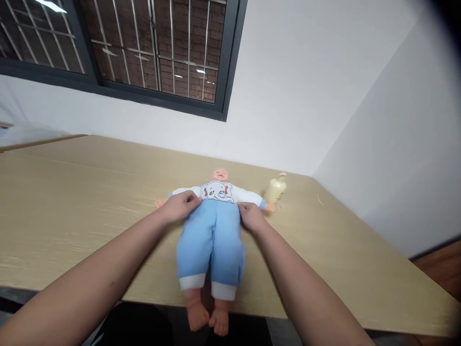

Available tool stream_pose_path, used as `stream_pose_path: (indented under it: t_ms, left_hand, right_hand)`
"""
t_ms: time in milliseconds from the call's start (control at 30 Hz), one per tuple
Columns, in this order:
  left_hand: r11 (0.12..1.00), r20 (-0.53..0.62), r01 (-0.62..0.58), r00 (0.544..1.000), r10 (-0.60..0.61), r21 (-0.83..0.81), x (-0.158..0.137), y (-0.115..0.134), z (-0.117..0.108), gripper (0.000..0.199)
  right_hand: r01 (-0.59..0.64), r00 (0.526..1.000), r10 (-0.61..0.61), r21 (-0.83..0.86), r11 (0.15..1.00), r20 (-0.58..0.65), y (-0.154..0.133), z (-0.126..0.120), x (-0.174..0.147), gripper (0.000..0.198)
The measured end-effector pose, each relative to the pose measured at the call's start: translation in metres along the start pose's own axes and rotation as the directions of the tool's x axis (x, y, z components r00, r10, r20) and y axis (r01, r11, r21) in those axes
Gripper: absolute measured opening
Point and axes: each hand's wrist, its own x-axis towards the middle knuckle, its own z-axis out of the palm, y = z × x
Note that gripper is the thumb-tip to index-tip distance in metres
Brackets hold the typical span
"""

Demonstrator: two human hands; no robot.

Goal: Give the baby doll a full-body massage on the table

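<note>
As the doll (215, 226) lies face up on the tabletop (118, 180), the fingers (192, 198) of our left hand (178, 207) and right hand (253, 218) seemingly pinch its clothes (225, 228) by the waist, probably straightening them, which calls next for an even tug.

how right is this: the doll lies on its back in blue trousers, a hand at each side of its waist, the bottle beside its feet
Wrong about the bottle: the head view shows it beside an outstretched hand of the doll, on the person's right, not beside its feet. The rest holds.
</note>
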Motion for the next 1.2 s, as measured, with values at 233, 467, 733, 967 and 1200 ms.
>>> stream_pose_path:
  t_ms: [233,467,733,967,1200]
  left_hand:
    - [0.974,-0.034,0.162,0.987,-0.159,0.157,-0.004,0.006,0.007,0.067]
    - [0.979,-0.012,0.181,0.983,-0.181,0.092,-0.003,0.002,0.012,0.073]
    - [0.983,-0.045,0.183,0.982,-0.182,0.010,0.001,-0.005,0.012,0.073]
    - [0.982,-0.089,0.173,0.982,-0.165,0.079,0.010,-0.012,0.014,0.077]
    - [0.972,-0.160,0.100,0.985,-0.066,0.214,0.012,-0.008,0.016,0.078]
  right_hand:
    - [0.200,0.980,-0.163,-0.532,0.823,0.117,-0.026,-0.015,-0.020,0.011]
    - [0.349,0.936,-0.228,-0.602,0.718,0.269,-0.035,-0.002,-0.044,0.065]
    - [0.365,0.928,-0.318,-0.644,0.672,0.194,-0.032,0.012,-0.056,0.097]
    - [0.744,0.655,-0.639,-0.494,0.451,0.403,-0.032,0.016,-0.090,0.082]
    - [0.670,0.735,-0.676,-0.211,0.712,0.055,-0.037,0.011,-0.074,0.058]
